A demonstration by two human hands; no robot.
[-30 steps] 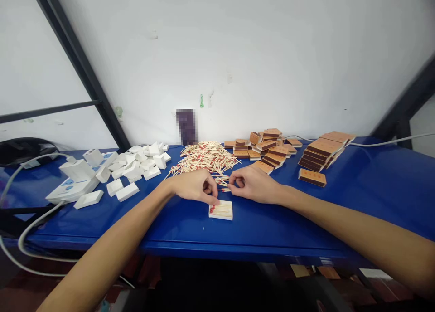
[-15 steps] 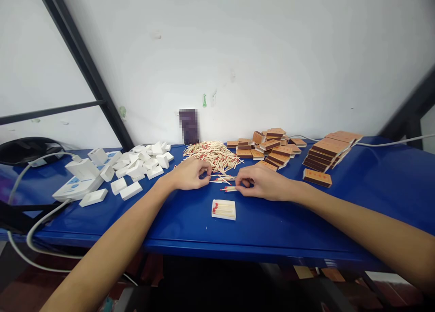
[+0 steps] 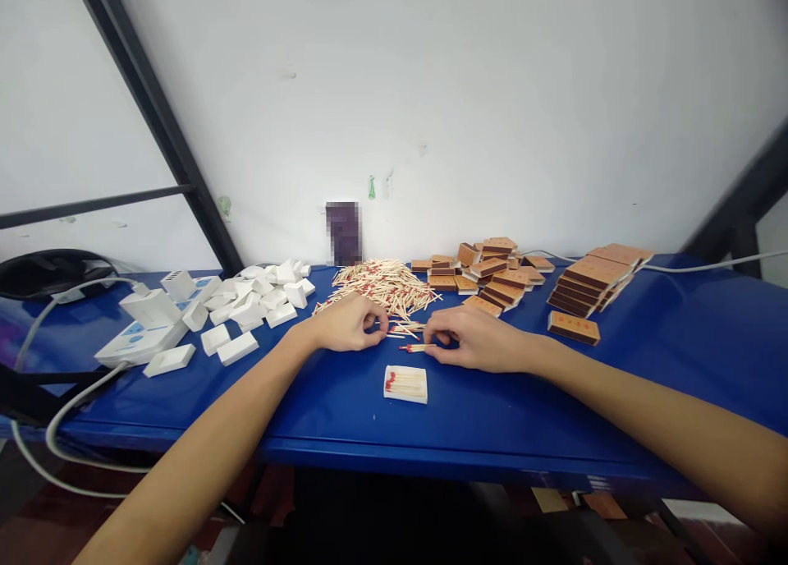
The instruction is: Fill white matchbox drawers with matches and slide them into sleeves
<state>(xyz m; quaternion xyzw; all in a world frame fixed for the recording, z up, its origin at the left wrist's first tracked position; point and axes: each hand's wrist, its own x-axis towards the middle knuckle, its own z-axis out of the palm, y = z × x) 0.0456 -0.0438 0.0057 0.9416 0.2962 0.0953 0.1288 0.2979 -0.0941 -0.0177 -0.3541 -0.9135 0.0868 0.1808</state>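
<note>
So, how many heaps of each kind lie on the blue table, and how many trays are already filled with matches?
Heap of white trays: 1
Heap of loose matches: 1
Heaps of brown boxes: 2
Tray filled with matches: 1
Total: 5

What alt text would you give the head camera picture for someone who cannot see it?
On a blue table, the right hand pinches a few matches and the left hand touches the match pile. A filled tray lies nearer; white trays left, brown boxes right.
</note>
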